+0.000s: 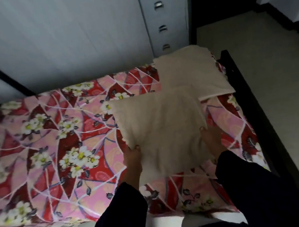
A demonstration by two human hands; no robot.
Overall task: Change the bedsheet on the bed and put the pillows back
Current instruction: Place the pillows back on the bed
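Observation:
A red and pink floral bedsheet [53, 142] covers the bed. One cream pillow [187, 70] lies flat at the bed's far right corner. A second cream pillow [162, 123] is in front of it, held just over the sheet. My left hand [132, 156] grips its near left corner, with the fingers curled over the edge. My right hand [211, 140] grips its near right edge, the thumb on top. Both arms wear dark sleeves.
A dark bed frame [239, 81] runs along the bed's right side. A white drawer unit [165, 16] with metal handles stands behind the bed against the pale wall. Light floor lies to the right and in front. A dark shape sits at the bottom left.

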